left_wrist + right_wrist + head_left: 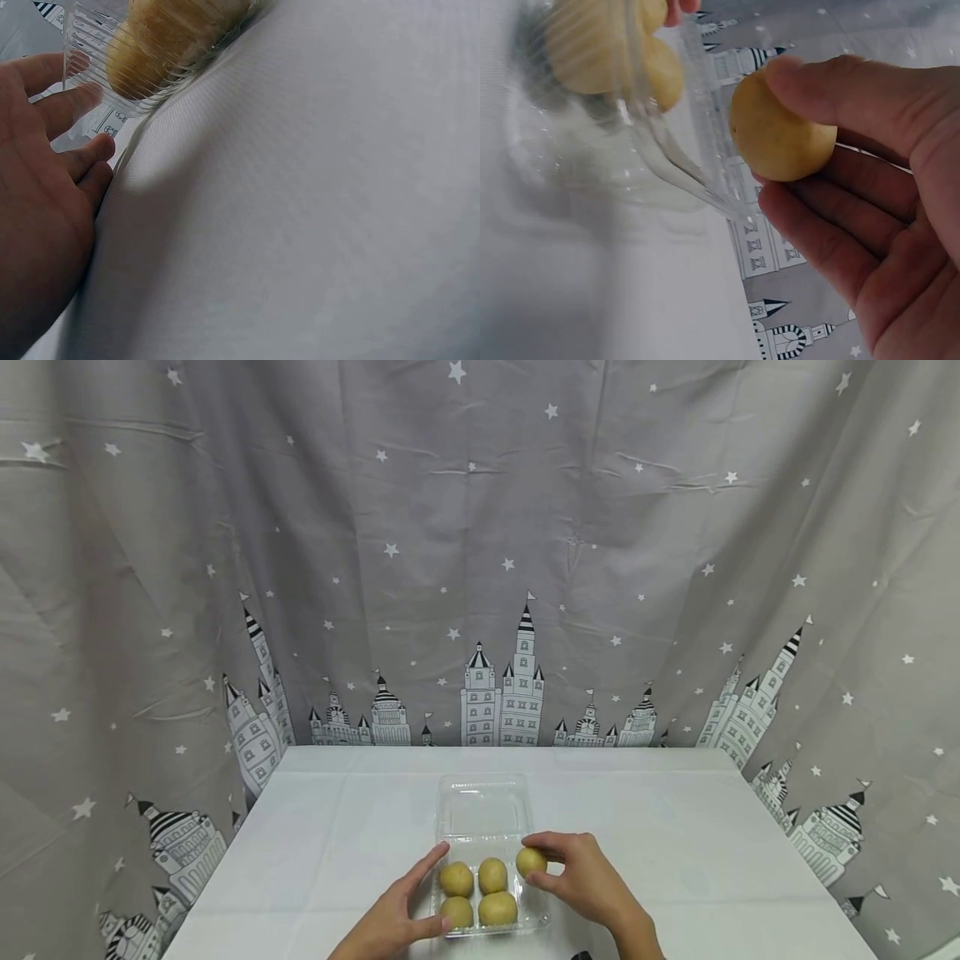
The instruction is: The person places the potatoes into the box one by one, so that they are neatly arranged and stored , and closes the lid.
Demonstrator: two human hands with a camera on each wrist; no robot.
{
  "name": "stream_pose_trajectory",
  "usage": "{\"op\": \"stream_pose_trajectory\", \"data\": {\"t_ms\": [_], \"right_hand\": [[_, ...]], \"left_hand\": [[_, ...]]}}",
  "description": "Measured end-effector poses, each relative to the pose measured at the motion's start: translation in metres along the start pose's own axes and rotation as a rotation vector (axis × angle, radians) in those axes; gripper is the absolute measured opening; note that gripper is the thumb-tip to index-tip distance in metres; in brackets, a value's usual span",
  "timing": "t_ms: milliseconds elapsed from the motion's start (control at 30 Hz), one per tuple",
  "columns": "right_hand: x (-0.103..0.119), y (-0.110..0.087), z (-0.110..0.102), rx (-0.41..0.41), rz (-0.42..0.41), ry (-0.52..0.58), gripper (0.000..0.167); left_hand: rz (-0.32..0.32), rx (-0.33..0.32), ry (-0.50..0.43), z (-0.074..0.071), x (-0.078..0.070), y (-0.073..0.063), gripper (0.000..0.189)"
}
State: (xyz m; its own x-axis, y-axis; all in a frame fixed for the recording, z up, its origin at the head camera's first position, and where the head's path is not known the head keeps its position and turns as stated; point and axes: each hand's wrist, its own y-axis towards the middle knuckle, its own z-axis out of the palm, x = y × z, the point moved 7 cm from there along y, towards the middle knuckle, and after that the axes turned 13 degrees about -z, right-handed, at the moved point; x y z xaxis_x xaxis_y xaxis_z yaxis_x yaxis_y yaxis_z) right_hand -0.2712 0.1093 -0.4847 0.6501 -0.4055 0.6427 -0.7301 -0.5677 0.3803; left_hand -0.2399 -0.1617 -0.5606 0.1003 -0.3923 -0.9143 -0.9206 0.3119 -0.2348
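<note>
A clear plastic clamshell box (534,920) lies with its lid (483,810) folded back, away from me. Several potatoes sit in its left and middle parts, among them a back-left potato (456,878) and a front-middle potato (497,909). My left hand (392,910) spans the box's left side, thumb at the front corner and fingers fairly straight against the wall; the left wrist view shows its fingertips (90,91) at the ribbed plastic. Over the box's back-right part, my right hand (588,878) pinches a round potato (780,131) between thumb and fingers.
The box stands on a white-covered table (345,827). Behind the table and at both sides hangs a grey curtain (480,527) with stars and castles. A small dark object (581,955) shows at the bottom edge, near my right forearm.
</note>
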Motion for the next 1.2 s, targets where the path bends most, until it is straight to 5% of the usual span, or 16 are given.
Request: {"op": "stream_pose_trajectory", "data": {"t_ms": [533,1200], "right_hand": [[0.013,0.014,0.021,0.125,-0.082,-0.269,0.038],[0.023,0.038,0.046,0.281,-0.083,-0.454,0.020]], "left_hand": [[0.019,0.000,0.000,-0.001,0.002,0.003,0.098],[-0.002,-0.009,0.014,0.000,0.000,0.000,0.098]]}}
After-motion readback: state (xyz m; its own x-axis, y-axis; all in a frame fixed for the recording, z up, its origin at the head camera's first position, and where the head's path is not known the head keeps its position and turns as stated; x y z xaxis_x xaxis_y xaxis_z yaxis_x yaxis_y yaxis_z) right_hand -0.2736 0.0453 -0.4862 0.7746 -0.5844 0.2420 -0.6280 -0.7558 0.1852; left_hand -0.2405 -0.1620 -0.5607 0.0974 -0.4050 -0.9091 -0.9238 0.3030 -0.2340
